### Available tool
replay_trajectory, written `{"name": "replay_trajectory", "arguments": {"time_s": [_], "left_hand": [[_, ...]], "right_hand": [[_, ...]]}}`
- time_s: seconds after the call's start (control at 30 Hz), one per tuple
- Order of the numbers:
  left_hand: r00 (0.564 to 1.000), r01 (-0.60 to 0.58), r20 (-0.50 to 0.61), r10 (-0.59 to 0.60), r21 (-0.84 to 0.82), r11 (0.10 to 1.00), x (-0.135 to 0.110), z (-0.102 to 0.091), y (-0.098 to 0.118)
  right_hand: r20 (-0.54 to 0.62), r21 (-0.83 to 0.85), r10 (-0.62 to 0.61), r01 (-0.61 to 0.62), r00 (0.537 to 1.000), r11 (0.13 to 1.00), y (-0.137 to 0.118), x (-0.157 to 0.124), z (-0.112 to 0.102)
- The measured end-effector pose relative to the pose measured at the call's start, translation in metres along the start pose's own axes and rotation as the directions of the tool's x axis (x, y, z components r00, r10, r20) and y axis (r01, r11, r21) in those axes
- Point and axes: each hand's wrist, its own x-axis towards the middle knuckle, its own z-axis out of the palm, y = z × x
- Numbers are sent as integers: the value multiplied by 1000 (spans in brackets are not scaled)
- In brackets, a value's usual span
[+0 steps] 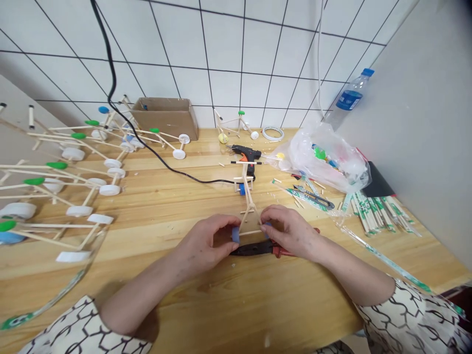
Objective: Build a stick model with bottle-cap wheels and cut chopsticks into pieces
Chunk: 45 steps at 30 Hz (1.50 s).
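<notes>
A small tricycle model [248, 196] built from wooden sticks stands in front of me, with bottle caps for wheels and a dark-tipped handlebar pointing away. My left hand [208, 238] pinches the blue cap [235, 235] at the left end of its near axle. On the opposite end, my right hand [289, 230] closes thumb and fingers around another blue cap, mostly hidden by the fingers. Red-handled pliers [254, 248] lie just below the axle, partly under my right hand. Beyond the model, a black and orange glue gun [246, 155] rests on the table.
Several finished stick models [79, 211] crowd the left side. A cardboard box [164, 115] stands against the tiled wall. At right are a plastic bag [320, 157] of caps, snips [313, 196], wrapped chopsticks [379, 211] and a bottle [348, 98]. A black cord [155, 150] crosses the table.
</notes>
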Motion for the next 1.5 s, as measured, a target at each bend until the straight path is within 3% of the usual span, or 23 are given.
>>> {"name": "replay_trajectory", "arguments": {"time_s": [0.13, 0.37, 0.53, 0.77, 1.0, 1.13, 1.5], "left_hand": [[999, -15, -48, 17, 43, 999, 1, 3, 0], [997, -60, -46, 65, 99, 993, 0, 5, -3], [996, -71, -38, 76, 132, 989, 0, 4, -3], [998, -68, -7, 69, 99, 993, 1, 2, -2], [999, -47, -5, 47, 90, 995, 0, 3, -7], [998, -51, -20, 53, 106, 993, 0, 4, -10], [998, -48, -24, 53, 155, 987, 0, 4, -2]], "right_hand": [[-6, 27, 32, -32, 999, 999, -1, 1, 1], [94, 256, 182, -200, 979, 946, 0, -2, 3], [124, 305, 236, -263, 964, 915, -1, -2, 3], [2, 155, 161, -159, 987, 975, -2, 1, 2], [43, 212, 192, -197, 980, 957, 0, 0, 3], [5, 170, 163, -162, 987, 972, 0, -1, 2], [50, 242, 220, -226, 974, 944, 2, -4, 6]]}}
